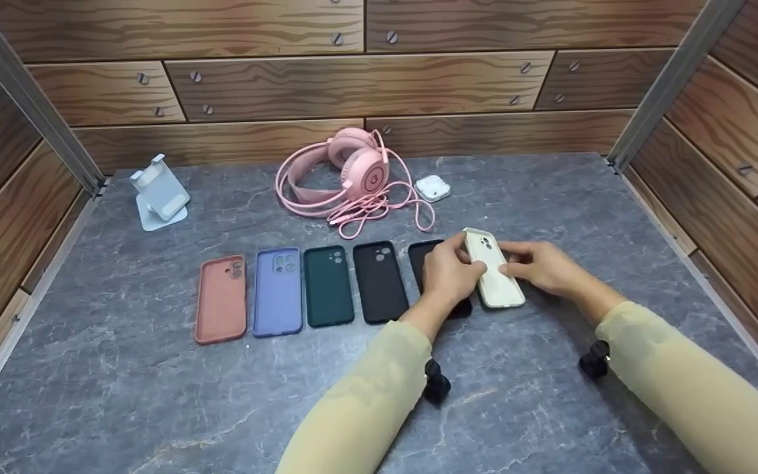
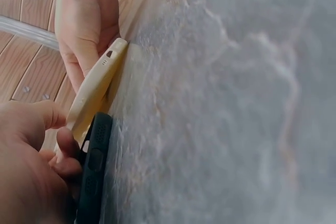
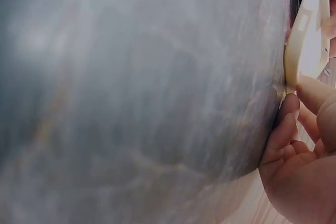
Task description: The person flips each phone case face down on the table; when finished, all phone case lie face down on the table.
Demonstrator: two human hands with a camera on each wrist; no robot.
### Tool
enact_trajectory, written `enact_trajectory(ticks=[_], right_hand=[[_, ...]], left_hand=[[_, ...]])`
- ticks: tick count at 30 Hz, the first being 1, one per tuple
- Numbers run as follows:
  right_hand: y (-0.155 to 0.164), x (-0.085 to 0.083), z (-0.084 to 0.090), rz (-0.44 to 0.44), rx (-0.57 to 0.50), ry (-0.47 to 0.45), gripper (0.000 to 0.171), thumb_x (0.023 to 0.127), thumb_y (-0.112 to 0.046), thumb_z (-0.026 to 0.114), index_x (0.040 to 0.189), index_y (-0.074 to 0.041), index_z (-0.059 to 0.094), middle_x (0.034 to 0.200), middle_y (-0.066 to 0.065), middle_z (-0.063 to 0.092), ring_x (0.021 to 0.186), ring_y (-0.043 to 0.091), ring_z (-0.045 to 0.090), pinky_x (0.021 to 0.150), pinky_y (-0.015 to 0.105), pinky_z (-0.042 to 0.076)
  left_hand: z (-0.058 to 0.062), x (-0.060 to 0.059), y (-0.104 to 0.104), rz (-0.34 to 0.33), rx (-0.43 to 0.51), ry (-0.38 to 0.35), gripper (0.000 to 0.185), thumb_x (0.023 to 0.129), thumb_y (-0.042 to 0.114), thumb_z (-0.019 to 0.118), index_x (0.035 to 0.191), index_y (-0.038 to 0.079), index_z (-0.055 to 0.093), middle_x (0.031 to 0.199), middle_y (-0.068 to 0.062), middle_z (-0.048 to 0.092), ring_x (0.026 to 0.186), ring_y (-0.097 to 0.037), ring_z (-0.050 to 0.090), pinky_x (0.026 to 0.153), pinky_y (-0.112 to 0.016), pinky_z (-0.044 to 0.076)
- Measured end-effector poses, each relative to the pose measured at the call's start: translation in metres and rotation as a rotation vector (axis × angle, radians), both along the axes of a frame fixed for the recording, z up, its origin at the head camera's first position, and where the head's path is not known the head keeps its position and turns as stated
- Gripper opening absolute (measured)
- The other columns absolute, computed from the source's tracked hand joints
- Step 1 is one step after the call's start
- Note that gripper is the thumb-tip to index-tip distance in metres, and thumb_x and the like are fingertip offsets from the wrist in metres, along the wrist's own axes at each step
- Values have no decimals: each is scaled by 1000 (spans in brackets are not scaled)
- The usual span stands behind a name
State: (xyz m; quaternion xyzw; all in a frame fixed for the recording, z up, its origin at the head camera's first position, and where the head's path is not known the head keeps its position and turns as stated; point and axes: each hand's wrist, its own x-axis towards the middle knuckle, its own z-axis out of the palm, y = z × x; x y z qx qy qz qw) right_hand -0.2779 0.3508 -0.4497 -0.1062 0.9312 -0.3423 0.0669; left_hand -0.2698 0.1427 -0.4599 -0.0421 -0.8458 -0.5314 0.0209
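Observation:
A cream phone case (image 1: 501, 283) stands at the right end of a row of cases, its lower end close to the tabletop and its upper end tilted up in the left wrist view. My left hand (image 1: 446, 271) pinches its left edge, thumb on the inner face. On the opposite edge, my right hand (image 1: 543, 266) grips it between thumb and fingers. Under the left hand lies a black phone case (image 1: 461, 308), partly hidden by that hand. The right wrist view shows the thumb and fingertips of the right hand (image 3: 304, 166) at the cream case's edge (image 3: 296, 51).
Leftward in the row lie another black case (image 1: 381, 286), a dark green case (image 1: 329, 289), a blue-violet case (image 1: 277, 296) and a pink case (image 1: 221, 303). Behind them sit pink headphones (image 1: 366, 171) with a coiled cable, a small white box (image 1: 433, 188) and a light-blue stand (image 1: 163, 191).

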Motion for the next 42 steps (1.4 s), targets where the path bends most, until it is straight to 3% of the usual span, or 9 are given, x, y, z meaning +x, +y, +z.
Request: enact_trajectory(ticks=[7, 13, 20, 24, 28, 36, 42], right_hand=[[0, 0, -1, 0, -10, 5, 54, 99, -17, 76, 148, 0, 60, 88, 4, 65, 78, 16, 56, 69, 25, 42], [-2, 1, -2, -46, -52, -10, 56, 99, -13, 76, 147, 8, 57, 94, 8, 66, 80, 15, 56, 67, 22, 43], [-5, 5, 2, -84, -117, -42, 58, 97, -11, 77, 147, 9, 55, 99, 12, 68, 73, 11, 58, 60, 22, 47], [-6, 8, 11, -87, -166, -77, 56, 102, -14, 73, 149, 9, 53, 106, 16, 74, 80, 13, 66, 63, 25, 52], [-8, 10, 20, -82, -259, -150, 61, 106, -22, 68, 154, 9, 47, 114, 20, 76, 91, 15, 74, 69, 28, 54], [-8, 10, 28, -85, -464, -356, 66, 111, -27, 60, 162, 6, 34, 123, 12, 76, 103, 16, 75, 79, 28, 57], [-3, 10, 31, -95, -554, -412, 67, 112, -28, 58, 164, 3, 31, 115, 4, 77, 100, 16, 75, 79, 26, 59]], left_hand=[[1, 4, -2, -25, 154, -39, 61, 88, 5, 83, 146, 9, 65, 85, 3, 67, 74, -4, 57, 69, -21, 50], [-2, 5, -6, -56, 235, -77, 62, 89, 6, 85, 147, 12, 65, 89, 1, 70, 77, -4, 60, 70, -21, 51], [-2, 7, -3, -19, 289, -103, 60, 87, 1, 82, 144, 10, 67, 89, 0, 70, 77, -5, 59, 66, -20, 50], [0, 8, -1, 9, 313, -114, 58, 86, -1, 79, 142, 11, 69, 86, 3, 67, 76, -5, 59, 64, -21, 50], [3, 9, 0, 12, 404, -124, 55, 85, -4, 77, 139, 7, 70, 86, 2, 64, 72, -6, 59, 61, -21, 51], [6, 10, -1, -108, 584, -191, 58, 88, -7, 77, 144, 4, 65, 90, -2, 63, 68, -11, 60, 59, -24, 53], [7, 11, -3, -234, 669, -284, 71, 89, -6, 81, 153, 9, 57, 101, -9, 66, 74, -17, 65, 68, -31, 58]])
